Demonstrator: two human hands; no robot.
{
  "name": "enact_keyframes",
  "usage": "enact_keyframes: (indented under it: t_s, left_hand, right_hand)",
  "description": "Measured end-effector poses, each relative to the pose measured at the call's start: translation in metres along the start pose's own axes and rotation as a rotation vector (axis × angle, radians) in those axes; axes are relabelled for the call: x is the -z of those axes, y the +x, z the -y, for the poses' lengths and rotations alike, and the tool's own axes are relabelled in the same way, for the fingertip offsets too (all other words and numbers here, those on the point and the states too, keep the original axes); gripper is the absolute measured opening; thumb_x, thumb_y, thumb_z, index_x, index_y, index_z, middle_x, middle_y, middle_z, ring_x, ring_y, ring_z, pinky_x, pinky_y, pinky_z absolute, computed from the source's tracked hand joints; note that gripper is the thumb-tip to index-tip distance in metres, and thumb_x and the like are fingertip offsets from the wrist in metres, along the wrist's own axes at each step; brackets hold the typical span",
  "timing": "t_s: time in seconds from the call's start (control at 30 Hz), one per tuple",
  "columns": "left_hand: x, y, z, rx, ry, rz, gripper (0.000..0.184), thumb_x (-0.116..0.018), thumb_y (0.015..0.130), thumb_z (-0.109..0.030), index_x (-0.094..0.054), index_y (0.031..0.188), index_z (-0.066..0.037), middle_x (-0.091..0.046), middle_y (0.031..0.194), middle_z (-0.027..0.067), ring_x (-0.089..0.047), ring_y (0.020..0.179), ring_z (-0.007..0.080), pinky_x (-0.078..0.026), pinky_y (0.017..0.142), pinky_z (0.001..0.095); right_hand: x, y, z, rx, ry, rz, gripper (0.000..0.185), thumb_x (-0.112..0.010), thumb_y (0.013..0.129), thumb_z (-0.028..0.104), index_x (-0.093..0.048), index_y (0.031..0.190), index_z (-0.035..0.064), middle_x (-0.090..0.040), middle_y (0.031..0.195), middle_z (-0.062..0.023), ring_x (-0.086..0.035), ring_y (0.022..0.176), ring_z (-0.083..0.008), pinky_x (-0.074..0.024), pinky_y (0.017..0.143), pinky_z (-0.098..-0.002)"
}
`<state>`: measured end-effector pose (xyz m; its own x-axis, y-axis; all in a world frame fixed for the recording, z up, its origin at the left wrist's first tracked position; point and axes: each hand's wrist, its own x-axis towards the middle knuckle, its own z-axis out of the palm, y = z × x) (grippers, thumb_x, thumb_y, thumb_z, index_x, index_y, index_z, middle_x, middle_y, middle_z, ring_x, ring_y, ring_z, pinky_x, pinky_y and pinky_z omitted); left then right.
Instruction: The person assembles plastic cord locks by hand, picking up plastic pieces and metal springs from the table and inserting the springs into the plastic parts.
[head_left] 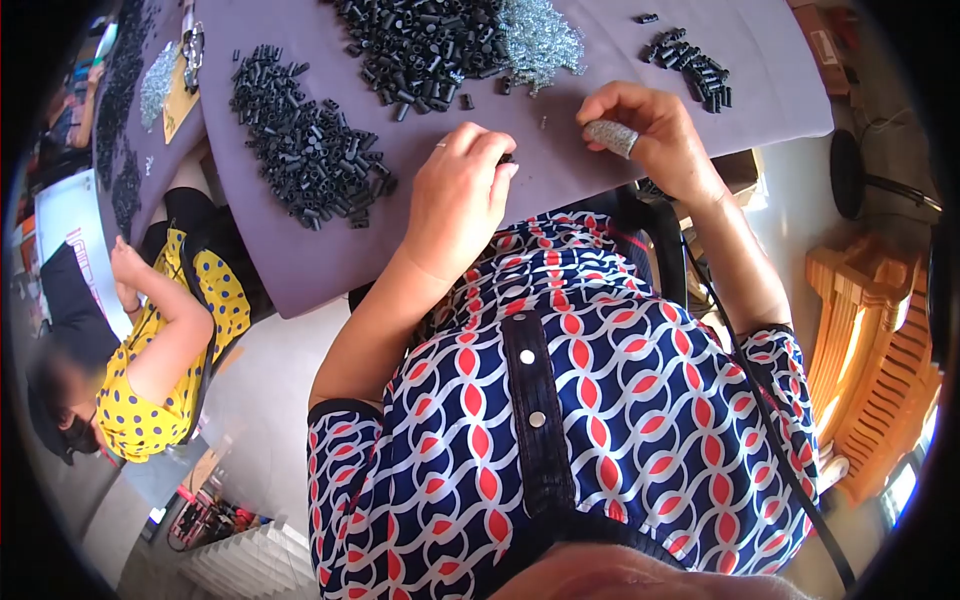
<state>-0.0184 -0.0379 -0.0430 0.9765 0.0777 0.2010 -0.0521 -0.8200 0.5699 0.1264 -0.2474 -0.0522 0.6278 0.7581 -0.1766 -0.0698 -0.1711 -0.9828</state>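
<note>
My left hand (458, 195) is closed over the table's near edge, with a small black plastic piece (508, 158) pinched at the thumb and fingertips. To the right, my right hand (655, 140) has its fingers curled in toward the thumb, which is wrapped in a greyish covering (612, 137). Whatever its fingertips hold, if anything, is too small to make out. Between the hands a tiny silvery piece (543, 122) lies on the cloth. Beyond them are a large heap of black plastic pieces (425, 50) and a pile of small silvery spring-like pieces (540, 42).
Another heap of black pieces (310, 150) spreads at the left of the purple-grey table (610, 45). A smaller group of black pieces (692, 68) lies right. A co-worker in a yellow dotted top (165, 380) sits at left. Wooden furniture (870, 350) stands at right.
</note>
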Motion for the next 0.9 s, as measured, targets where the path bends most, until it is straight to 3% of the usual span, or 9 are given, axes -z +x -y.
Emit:
enact_keyframes:
  t_s: [0.1, 0.2, 0.27, 0.33, 0.37, 0.63, 0.77, 0.87, 0.9]
  left_hand:
    - [0.005, -0.002, 0.003, 0.037, -0.039, 0.027, 0.016, -0.068, 0.084, -0.004, -0.065, 0.099, -0.002, -0.063, 0.096, 0.0116, -0.064, 0.084, 0.0296, -0.052, 0.075, 0.0384]
    - [0.007, -0.006, 0.006, -0.009, -0.028, 0.033, 0.016, -0.069, 0.084, -0.001, -0.065, 0.1, -0.001, -0.063, 0.095, 0.01, -0.064, 0.082, 0.0244, -0.052, 0.075, 0.0343]
    - [0.007, -0.011, 0.002, 0.122, -0.448, -0.029, 0.017, -0.069, 0.086, 0.003, -0.064, 0.101, 0.001, -0.063, 0.095, 0.0073, -0.064, 0.083, 0.0161, -0.051, 0.075, 0.0284]
    - [0.007, -0.014, 0.005, 0.134, -0.583, -0.082, 0.017, -0.068, 0.087, 0.007, -0.063, 0.102, 0.002, -0.063, 0.097, 0.0046, -0.061, 0.086, 0.01, -0.05, 0.078, 0.0239]
    - [0.007, -0.015, 0.004, 0.17, -0.618, -0.118, 0.018, -0.072, 0.083, 0.003, -0.063, 0.099, 0.001, -0.065, 0.094, 0.0083, -0.065, 0.082, 0.0166, -0.053, 0.074, 0.0285]
    - [0.013, -0.02, -0.002, 0.137, -0.692, -0.052, 0.021, -0.072, 0.084, 0.007, -0.064, 0.103, 0.002, -0.064, 0.098, 0.0035, -0.061, 0.088, 0.0093, -0.05, 0.081, 0.0236]
    - [0.014, -0.017, -0.006, 0.099, -0.606, -0.089, 0.022, -0.073, 0.084, 0.004, -0.066, 0.104, 0.001, -0.066, 0.092, 0.0053, -0.065, 0.082, 0.0127, -0.052, 0.076, 0.0255]
    - [0.02, -0.019, 0.0, 0.473, -1.048, 0.038, 0.024, -0.069, 0.09, -0.001, -0.068, 0.114, 0.002, -0.067, 0.094, 0.0011, -0.06, 0.084, 0.0084, -0.048, 0.081, 0.0218]
    - [0.019, -0.019, 0.002, 0.473, -1.05, 0.034, 0.024, -0.069, 0.09, -0.001, -0.068, 0.114, 0.002, -0.067, 0.094, 0.0011, -0.06, 0.084, 0.0084, -0.048, 0.081, 0.0218]
  right_hand:
    - [-0.013, -0.002, 0.001, 0.004, 0.017, 0.067, 0.015, -0.064, 0.093, -0.004, -0.065, 0.107, -0.0001, -0.066, 0.102, -0.0016, -0.066, 0.095, -0.0116, -0.0532, 0.087, -0.0253]
    - [-0.027, -0.001, 0.01, 0.006, 0.098, 0.113, 0.022, -0.066, 0.092, -0.004, -0.064, 0.113, 0.0005, -0.069, 0.104, -0.0037, -0.066, 0.098, -0.0121, -0.0526, 0.089, -0.0255]
    - [-0.032, 0.001, 0.017, 0.042, 0.08, 0.133, 0.024, -0.067, 0.091, -0.004, -0.064, 0.114, 0.0005, -0.069, 0.103, -0.0041, -0.066, 0.098, -0.0121, -0.0526, 0.089, -0.0254]
    - [-0.036, 0.0, 0.024, 0.073, 0.059, 0.155, 0.026, -0.068, 0.09, -0.005, -0.063, 0.115, 0.0005, -0.069, 0.102, -0.0046, -0.066, 0.098, -0.012, -0.0525, 0.089, -0.0253]
    - [-0.038, 0.0, 0.027, 0.086, 0.051, 0.162, 0.027, -0.068, 0.089, -0.005, -0.063, 0.115, 0.0004, -0.069, 0.102, -0.0047, -0.066, 0.098, -0.0119, -0.0523, 0.088, -0.0251]
    - [-0.053, -0.001, 0.044, 0.079, 0.096, 0.18, 0.026, -0.069, 0.088, -0.006, -0.063, 0.113, -0.0018, -0.069, 0.094, -0.0047, -0.064, 0.091, -0.0095, -0.0527, 0.084, -0.0253]
    - [-0.052, 0.0, 0.045, 0.079, -0.094, 0.208, 0.045, -0.06, 0.076, -0.019, -0.061, 0.117, -0.0016, -0.069, 0.101, -0.0075, -0.067, 0.1, -0.0164, -0.0532, 0.091, -0.0301]
    - [-0.052, 0.001, 0.042, 0.115, -0.109, 0.178, 0.055, -0.051, 0.066, -0.024, -0.06, 0.117, -0.0032, -0.068, 0.102, -0.0076, -0.067, 0.102, -0.0192, -0.0527, 0.094, -0.0321]
    - [-0.052, 0.002, 0.042, 0.117, -0.09, 0.156, 0.059, -0.047, 0.062, -0.024, -0.06, 0.117, -0.004, -0.068, 0.103, -0.0075, -0.068, 0.103, -0.0204, -0.0524, 0.096, -0.0329]
